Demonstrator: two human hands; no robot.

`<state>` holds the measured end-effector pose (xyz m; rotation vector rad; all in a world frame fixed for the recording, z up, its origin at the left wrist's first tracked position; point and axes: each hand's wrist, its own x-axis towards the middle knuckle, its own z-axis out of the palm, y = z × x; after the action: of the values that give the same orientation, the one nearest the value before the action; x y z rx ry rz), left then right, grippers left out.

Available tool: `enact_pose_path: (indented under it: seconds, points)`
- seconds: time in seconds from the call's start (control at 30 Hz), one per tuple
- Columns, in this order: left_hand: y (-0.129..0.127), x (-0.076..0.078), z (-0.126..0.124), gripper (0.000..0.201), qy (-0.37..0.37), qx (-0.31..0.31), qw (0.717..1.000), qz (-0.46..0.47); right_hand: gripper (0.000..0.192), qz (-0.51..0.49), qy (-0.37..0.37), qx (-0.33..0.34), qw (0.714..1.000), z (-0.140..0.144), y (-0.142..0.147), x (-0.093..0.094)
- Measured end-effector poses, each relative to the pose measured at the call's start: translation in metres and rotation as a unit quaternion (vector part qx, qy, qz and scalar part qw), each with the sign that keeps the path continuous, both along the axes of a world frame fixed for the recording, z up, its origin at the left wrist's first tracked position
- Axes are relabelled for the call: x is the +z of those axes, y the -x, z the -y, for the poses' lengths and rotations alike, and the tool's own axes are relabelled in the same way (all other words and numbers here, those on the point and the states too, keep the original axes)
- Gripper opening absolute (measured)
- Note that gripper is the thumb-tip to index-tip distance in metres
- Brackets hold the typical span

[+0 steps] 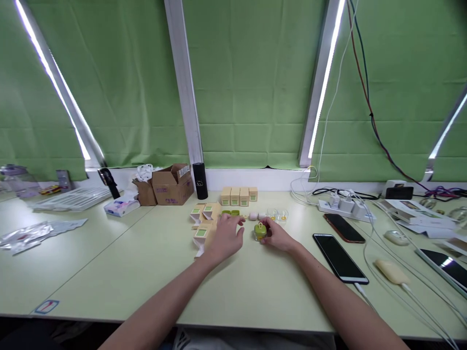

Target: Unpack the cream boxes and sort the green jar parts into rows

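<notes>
My right hand [278,235] grips a small green-topped pot [260,232] with a little loop on its top, held low at the table. My left hand [228,236] is to its left, palm down, thumb apart from the fingers, with nothing visible in it. Just beyond its fingers lie green caps [230,213], partly hidden by the hand. Opened small cardboard boxes [201,233] with green labels lie beside the left hand. Past the right hand are pale pink cylindrical pieces [253,216] and small clear glass cups [282,215] with yellow in their bottoms.
Several closed small boxes [235,196] stand in a row at the back, near a black cylinder [200,181] and a large carton [172,185]. To the right are phones [340,257], a power strip [346,208] and loose white cables. A tissue pack [121,206] lies left.
</notes>
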<state>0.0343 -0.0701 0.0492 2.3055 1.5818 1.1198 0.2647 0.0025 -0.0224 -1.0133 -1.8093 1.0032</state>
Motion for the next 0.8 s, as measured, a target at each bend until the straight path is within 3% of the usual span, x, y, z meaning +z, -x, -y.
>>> enact_pose_path:
  seconds: [0.17,0.4,0.5,0.6,0.8]
  points:
    - [-0.027,-0.027,-0.033,0.048,0.092,-0.034,0.992,0.081,0.053,0.003,-0.031,-0.025,0.999,0.0,0.004,-0.004]
    - [-0.025,-0.051,-0.039,0.054,0.111,-0.019,0.984,0.141,0.046,-0.035,-0.024,-0.053,0.998,0.0,0.008,0.002]
    - [-0.023,-0.053,-0.039,0.052,0.095,-0.034,0.978,0.184,0.044,-0.096,-0.005,-0.049,0.994,-0.001,0.009,0.009]
    - [-0.023,-0.048,-0.039,0.048,0.05,-0.041,0.973,0.222,0.043,-0.189,0.035,-0.004,0.981,0.002,0.012,0.017]
    - [-0.023,-0.041,-0.034,0.046,0.026,-0.049,0.971,0.234,0.035,-0.342,0.167,0.111,0.918,0.009,0.015,0.019]
